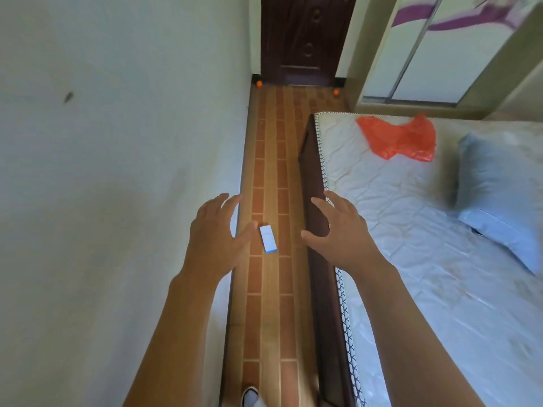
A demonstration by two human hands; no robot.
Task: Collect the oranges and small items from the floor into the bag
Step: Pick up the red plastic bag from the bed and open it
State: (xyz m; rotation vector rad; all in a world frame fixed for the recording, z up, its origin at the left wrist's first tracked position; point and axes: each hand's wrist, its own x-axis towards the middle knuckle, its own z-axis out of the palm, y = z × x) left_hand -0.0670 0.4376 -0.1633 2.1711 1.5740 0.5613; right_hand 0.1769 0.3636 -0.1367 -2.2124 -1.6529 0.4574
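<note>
Honestly, both hands, left hand (217, 230) and right hand (338, 230), hover apart, spread, empty. That small white box (268, 239) on the floor (270, 289) between them looks light and stiff; I'd pinch its long edges.

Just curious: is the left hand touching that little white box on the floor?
Cannot tell. In the head view the left hand overlaps the box's edge, but it may be hovering above it.

You have one wide-angle head camera, looking forward and down from standing height along a narrow strip of floor (270, 177) between a wall (117, 142) and a bed (411, 230). It faces a door (305, 39) at the far end; straight edges bend near the frame's sides.
</note>
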